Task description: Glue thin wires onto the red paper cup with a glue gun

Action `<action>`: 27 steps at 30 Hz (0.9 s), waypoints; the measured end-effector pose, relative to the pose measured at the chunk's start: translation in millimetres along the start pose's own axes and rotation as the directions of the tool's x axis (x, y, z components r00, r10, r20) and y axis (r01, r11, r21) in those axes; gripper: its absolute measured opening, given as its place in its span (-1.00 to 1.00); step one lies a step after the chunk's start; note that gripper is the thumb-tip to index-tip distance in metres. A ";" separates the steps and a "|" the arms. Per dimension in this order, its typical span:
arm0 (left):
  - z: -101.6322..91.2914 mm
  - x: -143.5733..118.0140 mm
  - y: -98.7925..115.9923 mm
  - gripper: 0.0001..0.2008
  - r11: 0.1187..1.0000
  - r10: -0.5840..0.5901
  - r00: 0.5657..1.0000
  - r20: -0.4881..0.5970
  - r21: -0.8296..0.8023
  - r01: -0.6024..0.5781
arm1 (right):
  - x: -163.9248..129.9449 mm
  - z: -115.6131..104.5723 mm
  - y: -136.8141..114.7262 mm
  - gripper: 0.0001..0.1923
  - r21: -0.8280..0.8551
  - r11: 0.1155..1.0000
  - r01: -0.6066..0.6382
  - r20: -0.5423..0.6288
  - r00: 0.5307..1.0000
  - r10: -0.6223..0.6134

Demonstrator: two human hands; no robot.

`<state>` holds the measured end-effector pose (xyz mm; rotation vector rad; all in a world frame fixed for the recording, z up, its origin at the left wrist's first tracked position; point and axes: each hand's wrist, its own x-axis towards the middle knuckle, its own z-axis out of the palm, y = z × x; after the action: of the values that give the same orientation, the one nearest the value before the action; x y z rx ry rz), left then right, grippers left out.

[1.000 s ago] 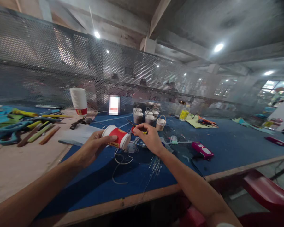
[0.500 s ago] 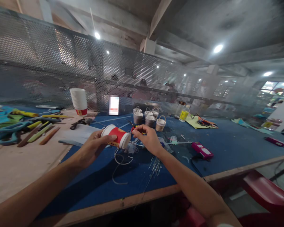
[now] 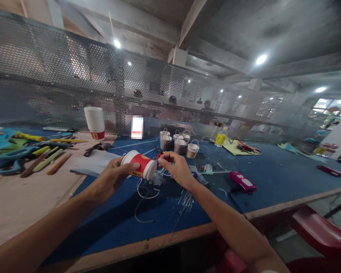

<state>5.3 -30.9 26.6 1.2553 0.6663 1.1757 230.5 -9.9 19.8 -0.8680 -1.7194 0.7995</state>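
A red-and-white paper cup (image 3: pixel 140 163) lies sideways in my left hand (image 3: pixel 113 176), thumb on its red band and fingers wrapped behind. My right hand (image 3: pixel 177 168) is just right of the cup's white end, thumb and forefinger pinched together. Whatever is in that pinch is too small to make out. Below the cup, a pale cord (image 3: pixel 143 195) curls over the blue table mat (image 3: pixel 108 223). Behind my right fingers, pliers with red and yellow handles (image 3: pixel 160 153) are partly hidden.
Several small buckets with handles (image 3: pixel 180 144) stand behind my hands. A stack of paper cups (image 3: pixel 94 121) is at left, near scissors (image 3: pixel 10 163) and clay-coloured sticks (image 3: pixel 59 163). Thin wires (image 3: pixel 186 201) and a magenta box-shaped device (image 3: pixel 243 182) lie at right. A perforated screen (image 3: pixel 102 87) borders the back.
My right fingertips have shifted very slightly left, towards the cup's end. The cup and my left hand stay almost still.
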 end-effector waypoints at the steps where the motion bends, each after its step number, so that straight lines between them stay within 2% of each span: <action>1: 0.1 -0.1 0.1 -0.75 1.000 0.002 1.000 -0.003 0.000 -0.002 | 0.0 0.2 0.3 -0.78 0.006 1.000 -0.002 0.003 1.000 0.002; 12: 0.1 0.9 -1.0 -0.75 1.000 0.012 1.000 0.000 -0.016 -0.012 | 1.5 1.3 6.9 -0.77 0.057 0.998 -0.034 0.048 0.998 0.031; 18: 4.0 -2.2 2.6 -0.82 1.000 0.010 1.000 -0.014 -0.007 -0.010 | 1.7 2.5 3.0 -0.78 0.072 0.995 -0.069 0.064 0.996 0.065; 22: 3.7 -2.5 1.0 -0.80 1.000 0.001 1.000 -0.002 -0.013 -0.001 | 2.5 4.1 6.9 -0.77 0.130 0.985 -0.109 0.075 0.992 0.100; 27: 1.5 -1.3 -1.4 -0.85 1.000 0.015 1.000 -0.010 -0.020 -0.015 | 2.9 6.4 9.0 -0.76 0.214 0.966 -0.144 0.090 0.988 0.127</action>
<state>6.7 -32.5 25.4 1.2403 0.6520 1.1994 225.3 -3.5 11.9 -0.8176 -1.6114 1.1051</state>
